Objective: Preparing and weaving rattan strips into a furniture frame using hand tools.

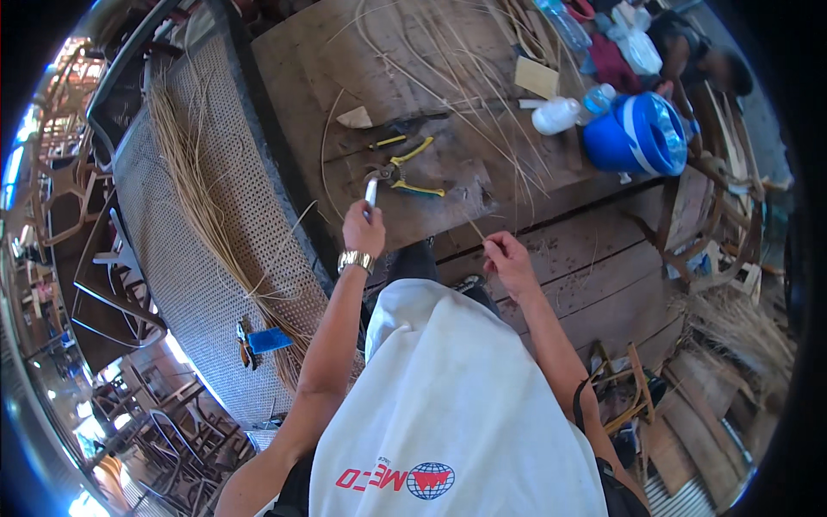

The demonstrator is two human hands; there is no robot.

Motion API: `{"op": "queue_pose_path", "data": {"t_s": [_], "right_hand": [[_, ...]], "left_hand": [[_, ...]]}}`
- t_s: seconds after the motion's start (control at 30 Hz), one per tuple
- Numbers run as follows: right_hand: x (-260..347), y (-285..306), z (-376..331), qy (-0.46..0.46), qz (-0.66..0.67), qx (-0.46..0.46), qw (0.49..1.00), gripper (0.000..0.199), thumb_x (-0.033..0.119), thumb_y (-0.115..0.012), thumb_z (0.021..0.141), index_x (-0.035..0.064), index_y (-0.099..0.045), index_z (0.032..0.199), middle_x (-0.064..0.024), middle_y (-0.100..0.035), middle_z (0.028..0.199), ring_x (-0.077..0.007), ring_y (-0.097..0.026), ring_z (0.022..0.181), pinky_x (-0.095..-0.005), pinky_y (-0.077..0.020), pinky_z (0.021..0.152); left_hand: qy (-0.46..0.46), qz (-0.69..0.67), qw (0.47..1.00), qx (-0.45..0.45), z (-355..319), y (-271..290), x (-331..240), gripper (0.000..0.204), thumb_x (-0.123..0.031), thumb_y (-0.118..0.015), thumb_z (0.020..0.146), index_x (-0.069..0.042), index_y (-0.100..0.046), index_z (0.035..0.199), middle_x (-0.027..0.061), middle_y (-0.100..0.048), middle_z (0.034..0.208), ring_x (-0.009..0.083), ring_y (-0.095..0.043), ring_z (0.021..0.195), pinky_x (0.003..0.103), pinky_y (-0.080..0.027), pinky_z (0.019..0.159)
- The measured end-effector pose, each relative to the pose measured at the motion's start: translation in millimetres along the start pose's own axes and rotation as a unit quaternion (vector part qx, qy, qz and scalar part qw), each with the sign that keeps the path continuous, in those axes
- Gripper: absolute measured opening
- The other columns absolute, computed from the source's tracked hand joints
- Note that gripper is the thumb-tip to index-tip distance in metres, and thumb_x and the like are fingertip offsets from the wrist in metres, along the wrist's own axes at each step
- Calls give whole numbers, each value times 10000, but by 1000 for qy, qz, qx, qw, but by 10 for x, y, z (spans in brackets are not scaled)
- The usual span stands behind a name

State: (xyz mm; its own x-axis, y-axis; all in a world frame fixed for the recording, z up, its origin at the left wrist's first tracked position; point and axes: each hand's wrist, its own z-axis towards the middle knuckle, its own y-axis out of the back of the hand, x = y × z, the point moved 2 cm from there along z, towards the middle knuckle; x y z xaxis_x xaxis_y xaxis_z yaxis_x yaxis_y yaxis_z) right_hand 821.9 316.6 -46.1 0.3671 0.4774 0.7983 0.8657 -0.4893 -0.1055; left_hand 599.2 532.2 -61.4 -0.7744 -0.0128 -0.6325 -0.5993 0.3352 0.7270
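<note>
Our left hand (363, 228) grips a slim metal tool (371, 191), pointing up-away. Our right hand (508, 261) pinches a thin cane strand (476, 229), slanting up-left toward the tool over the wooden counter (568, 250); hands near, apart.

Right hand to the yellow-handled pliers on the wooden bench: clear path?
Probably yes. The yellow-handled pliers lie uncovered on the wooden bench, just ahead-left of the right hand, but its fingers pinch a thin cane strand.
</note>
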Motion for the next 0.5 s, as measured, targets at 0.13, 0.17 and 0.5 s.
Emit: {"op": "queue_pose_path", "data": {"t_s": [0.13, 0.17, 0.5], "right_hand": [[93, -100, 262, -33, -6, -56, 998, 103, 163, -570, 968, 65, -595, 988, 10, -551, 703, -51, -537, 624, -220, -457, 558], [116, -138, 327, -34, -11, -51, 998, 103, 163, -570, 968, 65, -595, 988, 10, -551, 703, -51, -537, 624, -220, -457, 558], [606, -463, 465, 139, -389, 199, 889, 158, 162, -600, 858, 18, -644, 902, -149, -629, 820, -295, -621, 757, -361, -489, 711]], "left_hand": [[13, 12, 990, -141, 681, -92, 490, 304, -216, -624, 865, -6, -613, 1085, 216, -648, 929, 397, -616, 862, 475, -491, 777], [18, 29, 986, -165, 832, -96, 518, 324, -214, -619, 869, -4, -599, 1115, 222, -640, 968, 402, -609, 885, 474, -491, 788], [-122, 127, 935, 307, -433, -97, -492, 199, -258, -574, 894, -102, -678, 960, 144, -678, 867, 359, -651, 888, 469, -516, 755]]}}
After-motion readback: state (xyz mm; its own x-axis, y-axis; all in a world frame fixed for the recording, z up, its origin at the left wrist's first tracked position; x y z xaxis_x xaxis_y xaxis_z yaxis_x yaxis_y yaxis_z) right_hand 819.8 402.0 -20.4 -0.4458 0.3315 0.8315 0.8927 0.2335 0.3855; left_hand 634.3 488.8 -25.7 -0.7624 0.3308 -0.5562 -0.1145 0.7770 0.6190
